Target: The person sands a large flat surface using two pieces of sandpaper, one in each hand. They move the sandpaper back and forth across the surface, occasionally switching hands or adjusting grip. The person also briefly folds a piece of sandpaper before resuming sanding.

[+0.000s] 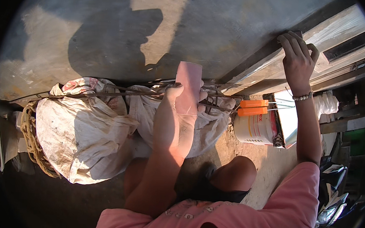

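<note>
My left hand (181,107) is raised in the middle, thumb and fingers closed around the sides of a pink rectangular sheet of sandpaper (188,87). The sheet stands up flat above the palm. At the upper right, my right hand (297,54) reaches to a dark strip (269,56) along a pale wooden frame (340,34). Its fingers are bent and pressed against the strip. A small dark brown piece (298,33) peeks out past the fingertips, mostly hidden by them. A beaded bracelet (303,96) circles the right wrist.
White cloth sacks (83,136) and a coiled rope (32,141) lie at the left. Thin dark rods (120,92) run across the sacks. Two orange handles (254,103) sit by a white bucket (253,129). A grey wall (222,23) rises ahead; a motorcycle (330,205) stands right.
</note>
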The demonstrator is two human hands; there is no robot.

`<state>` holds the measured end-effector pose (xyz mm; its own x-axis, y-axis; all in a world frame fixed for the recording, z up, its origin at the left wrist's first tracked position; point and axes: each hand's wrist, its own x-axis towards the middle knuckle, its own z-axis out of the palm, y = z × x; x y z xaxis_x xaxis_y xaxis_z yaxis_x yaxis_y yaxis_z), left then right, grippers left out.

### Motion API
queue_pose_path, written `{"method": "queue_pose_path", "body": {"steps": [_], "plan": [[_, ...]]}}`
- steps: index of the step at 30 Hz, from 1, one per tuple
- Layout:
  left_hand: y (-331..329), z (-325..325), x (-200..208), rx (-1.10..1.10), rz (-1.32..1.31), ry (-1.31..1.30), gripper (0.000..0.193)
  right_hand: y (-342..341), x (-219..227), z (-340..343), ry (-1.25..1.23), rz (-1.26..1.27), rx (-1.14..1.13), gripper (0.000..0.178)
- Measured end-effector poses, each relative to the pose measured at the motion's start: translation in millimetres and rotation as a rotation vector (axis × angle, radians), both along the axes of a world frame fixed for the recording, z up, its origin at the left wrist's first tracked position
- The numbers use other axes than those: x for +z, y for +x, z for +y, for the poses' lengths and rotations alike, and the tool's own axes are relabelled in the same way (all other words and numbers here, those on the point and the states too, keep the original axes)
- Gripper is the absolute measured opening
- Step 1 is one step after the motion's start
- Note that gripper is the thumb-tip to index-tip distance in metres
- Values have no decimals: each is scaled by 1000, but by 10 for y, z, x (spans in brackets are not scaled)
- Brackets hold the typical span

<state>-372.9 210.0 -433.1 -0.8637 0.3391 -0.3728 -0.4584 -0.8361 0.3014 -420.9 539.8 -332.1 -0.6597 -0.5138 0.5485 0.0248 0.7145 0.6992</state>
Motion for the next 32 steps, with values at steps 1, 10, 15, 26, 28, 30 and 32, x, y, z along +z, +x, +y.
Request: {"method": "queue_pose_path", "body": {"steps": [1,10,15,26,28,30,32], "plan": [[-5,15,-3,-17,19,6,36,0,-115,-11,-4,-46,-31,37],[46,-12,17,-68,49,9,37,0,-52,188,39,-28,54,31],[72,68,19,-6,1,-36,36,-31,-259,121,-80,-12,-20,34],[43,30,-42,-6,5,-135,41,-90,81,88,-40,133,72,33],[1,45,-101,-14,52,-115,41,-93,-74,93,-84,158,67,29],[-52,101,-172,-99,62,-79,42,-93,-533,21,-81,28,74,23],[-46,131,-263,-147,68,-59,42,-58,-851,126,72,-180,20,20]]}}
